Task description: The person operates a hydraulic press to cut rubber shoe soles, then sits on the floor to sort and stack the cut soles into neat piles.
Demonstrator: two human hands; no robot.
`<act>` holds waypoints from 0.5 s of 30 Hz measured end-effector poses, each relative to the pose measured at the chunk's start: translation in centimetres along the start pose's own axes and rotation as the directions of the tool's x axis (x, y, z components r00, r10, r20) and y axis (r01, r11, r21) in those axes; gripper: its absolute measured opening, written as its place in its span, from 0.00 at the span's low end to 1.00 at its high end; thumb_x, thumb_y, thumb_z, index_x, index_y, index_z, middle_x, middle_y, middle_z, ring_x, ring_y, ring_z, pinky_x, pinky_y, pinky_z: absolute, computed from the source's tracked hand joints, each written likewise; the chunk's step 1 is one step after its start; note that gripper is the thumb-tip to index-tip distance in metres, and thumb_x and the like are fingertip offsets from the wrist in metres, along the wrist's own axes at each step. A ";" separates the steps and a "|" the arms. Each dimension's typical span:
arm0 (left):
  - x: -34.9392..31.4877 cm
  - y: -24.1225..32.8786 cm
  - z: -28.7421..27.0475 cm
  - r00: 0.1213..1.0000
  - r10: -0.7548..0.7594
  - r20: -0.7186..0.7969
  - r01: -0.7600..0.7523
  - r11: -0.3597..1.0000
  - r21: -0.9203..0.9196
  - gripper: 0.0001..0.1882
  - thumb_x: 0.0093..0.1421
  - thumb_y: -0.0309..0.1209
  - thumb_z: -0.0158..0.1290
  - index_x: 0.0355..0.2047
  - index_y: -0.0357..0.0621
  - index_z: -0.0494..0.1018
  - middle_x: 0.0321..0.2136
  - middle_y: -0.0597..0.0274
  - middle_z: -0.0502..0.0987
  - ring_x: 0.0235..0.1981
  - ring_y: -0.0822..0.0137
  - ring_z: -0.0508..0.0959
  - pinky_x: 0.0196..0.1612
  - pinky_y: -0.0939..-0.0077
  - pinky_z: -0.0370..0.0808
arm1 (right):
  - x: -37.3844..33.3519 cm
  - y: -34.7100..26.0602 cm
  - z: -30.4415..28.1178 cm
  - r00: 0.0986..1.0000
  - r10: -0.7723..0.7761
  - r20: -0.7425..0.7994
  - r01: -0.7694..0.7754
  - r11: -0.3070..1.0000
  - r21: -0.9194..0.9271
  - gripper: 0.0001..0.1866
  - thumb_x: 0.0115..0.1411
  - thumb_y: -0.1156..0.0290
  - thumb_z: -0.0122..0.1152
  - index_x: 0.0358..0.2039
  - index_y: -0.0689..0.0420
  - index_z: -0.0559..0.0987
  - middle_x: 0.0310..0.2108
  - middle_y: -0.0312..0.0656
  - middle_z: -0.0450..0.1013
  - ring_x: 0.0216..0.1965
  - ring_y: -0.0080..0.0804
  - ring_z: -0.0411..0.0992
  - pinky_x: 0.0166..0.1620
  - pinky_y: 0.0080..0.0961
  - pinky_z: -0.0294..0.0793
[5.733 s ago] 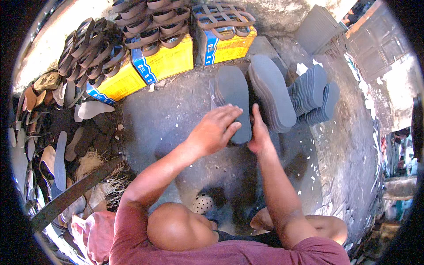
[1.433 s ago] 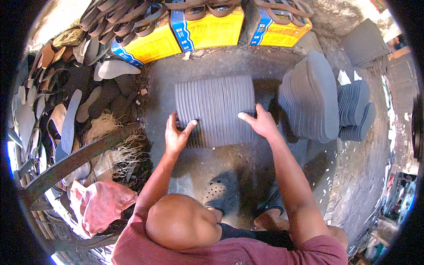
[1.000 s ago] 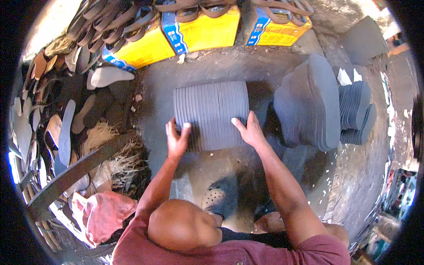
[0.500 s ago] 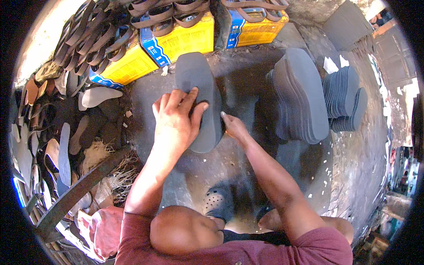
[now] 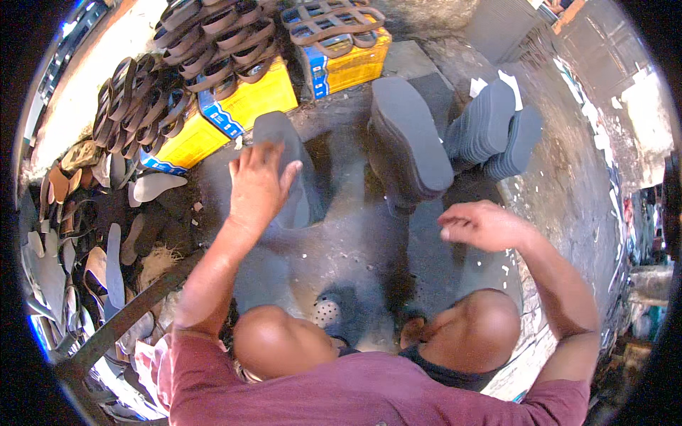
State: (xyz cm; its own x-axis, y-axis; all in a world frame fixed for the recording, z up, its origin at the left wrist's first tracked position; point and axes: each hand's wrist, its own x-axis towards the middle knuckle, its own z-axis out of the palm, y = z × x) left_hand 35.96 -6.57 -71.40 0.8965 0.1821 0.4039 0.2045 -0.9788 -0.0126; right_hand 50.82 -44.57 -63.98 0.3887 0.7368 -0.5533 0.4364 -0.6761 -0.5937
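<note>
My left hand [image 5: 259, 186] is over a small pile of dark grey foam shoe soles [image 5: 305, 188]. Its thumb stands away from the fingers, which overlap the upper sole; whether they press on it I cannot tell. Off to the right, my right hand [image 5: 486, 226] hovers just in front of a tall stack of grey soles [image 5: 412, 131]. Its fingers are loosely bent with a gap to the thumb, and nothing shows between them. Two smaller stacks of soles [image 5: 483, 124] stand beyond, with white scraps [image 5: 510, 89] poking out on top.
Yellow and blue boxes [image 5: 259, 99] at the back carry brown sandal straps [image 5: 224, 42]. Loose sole cutouts and scraps [image 5: 114, 266] crowd the left, by a dark bar [image 5: 135, 316]. My bent knees [image 5: 280, 341] are close in front, and white bits dot the floor.
My right hand has left the edge of the left pile and moved right, near the tall stack. The left hand stays over its pile. The whole view has shifted.
</note>
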 end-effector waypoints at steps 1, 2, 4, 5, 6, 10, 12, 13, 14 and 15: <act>1.8 1.7 -1.4 0.999 0.012 -0.050 -0.018 0.993 -0.113 0.24 0.65 0.44 0.60 0.54 0.42 0.77 0.48 0.49 0.78 0.52 0.47 0.77 0.56 0.50 0.71 | -0.4 3.8 0.2 0.996 0.006 -0.091 -0.006 1.000 0.003 0.24 0.69 0.51 0.59 0.51 0.60 0.82 0.47 0.54 0.81 0.50 0.51 0.79 0.54 0.42 0.77; 3.9 3.5 -2.7 0.994 0.076 -0.074 -0.090 0.970 -0.226 0.24 0.65 0.43 0.60 0.54 0.41 0.77 0.49 0.48 0.78 0.53 0.46 0.77 0.57 0.50 0.72 | 0.2 7.6 1.0 0.984 0.004 -0.180 -0.002 1.000 0.008 0.23 0.69 0.52 0.59 0.48 0.61 0.83 0.44 0.51 0.82 0.46 0.48 0.81 0.51 0.40 0.79; 6.7 7.8 -4.2 0.979 0.173 -0.111 -0.204 0.887 -0.415 0.24 0.65 0.42 0.60 0.55 0.39 0.76 0.52 0.46 0.78 0.55 0.44 0.76 0.59 0.50 0.72 | 3.6 12.9 2.5 0.955 0.255 -0.152 -0.149 0.856 0.495 0.22 0.71 0.52 0.58 0.41 0.61 0.83 0.37 0.43 0.81 0.37 0.33 0.79 0.45 0.33 0.79; 7.7 10.1 -3.5 0.968 0.226 -0.113 -0.252 0.846 -0.470 0.25 0.65 0.42 0.60 0.55 0.37 0.76 0.53 0.44 0.77 0.56 0.43 0.76 0.61 0.51 0.72 | 6.5 15.8 4.1 0.935 0.289 -0.208 -0.113 0.795 0.596 0.21 0.71 0.54 0.57 0.43 0.62 0.82 0.36 0.39 0.79 0.37 0.29 0.77 0.43 0.30 0.77; 8.8 12.8 -2.2 0.952 0.279 -0.128 -0.304 0.794 -0.527 0.25 0.66 0.42 0.59 0.55 0.35 0.76 0.54 0.43 0.77 0.57 0.42 0.75 0.62 0.52 0.72 | 9.6 19.0 5.6 0.904 0.335 -0.265 -0.068 0.726 0.684 0.20 0.71 0.56 0.57 0.45 0.62 0.82 0.35 0.36 0.77 0.37 0.25 0.74 0.41 0.26 0.75; 9.0 21.1 3.8 0.986 0.160 0.045 -0.118 0.865 -0.488 0.32 0.67 0.48 0.56 0.61 0.33 0.70 0.59 0.38 0.72 0.62 0.41 0.71 0.64 0.50 0.70 | 22.3 27.3 12.0 0.754 0.446 -0.482 -0.023 0.751 0.660 0.37 0.72 0.39 0.47 0.46 0.66 0.84 0.46 0.57 0.81 0.49 0.50 0.79 0.54 0.43 0.75; 7.9 22.3 4.5 0.995 0.077 0.055 -0.041 0.874 -0.484 0.30 0.68 0.44 0.56 0.61 0.33 0.70 0.61 0.36 0.70 0.64 0.40 0.68 0.69 0.52 0.64 | 25.8 26.6 14.2 0.808 0.382 -0.448 0.080 0.683 0.726 0.44 0.71 0.33 0.42 0.52 0.68 0.81 0.53 0.65 0.77 0.58 0.60 0.74 0.61 0.47 0.69; 6.8 21.3 4.4 0.999 0.018 0.036 -0.001 0.905 -0.425 0.28 0.68 0.42 0.55 0.61 0.33 0.70 0.61 0.36 0.70 0.64 0.40 0.68 0.69 0.52 0.64 | 27.0 23.2 14.7 0.803 0.423 -0.420 0.024 0.681 0.732 0.45 0.71 0.33 0.41 0.52 0.68 0.81 0.54 0.65 0.77 0.59 0.59 0.74 0.61 0.46 0.69; 5.5 19.6 4.0 0.999 -0.043 0.013 0.045 0.931 -0.361 0.27 0.68 0.40 0.55 0.60 0.33 0.70 0.61 0.37 0.70 0.64 0.40 0.68 0.69 0.52 0.64 | 26.8 18.8 14.3 0.798 0.460 -0.390 -0.034 0.679 0.733 0.45 0.71 0.32 0.40 0.53 0.69 0.81 0.54 0.65 0.77 0.59 0.58 0.74 0.62 0.46 0.68; 4.9 18.5 3.2 0.995 -0.100 -0.018 0.085 0.914 -0.396 0.25 0.65 0.35 0.57 0.56 0.30 0.70 0.56 0.36 0.72 0.60 0.39 0.71 0.65 0.49 0.67 | 25.8 16.5 13.9 0.784 0.496 -0.373 -0.046 0.646 0.762 0.48 0.68 0.30 0.45 0.55 0.71 0.79 0.55 0.64 0.76 0.60 0.58 0.73 0.62 0.46 0.68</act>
State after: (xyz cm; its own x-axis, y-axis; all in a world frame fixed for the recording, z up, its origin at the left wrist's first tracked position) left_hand 45.34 -23.47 -72.57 0.8644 0.2776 0.4192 0.1076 -0.9166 0.3851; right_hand 56.83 -36.88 -96.17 0.8242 0.2460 -0.5101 -0.3542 -0.4790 -0.8032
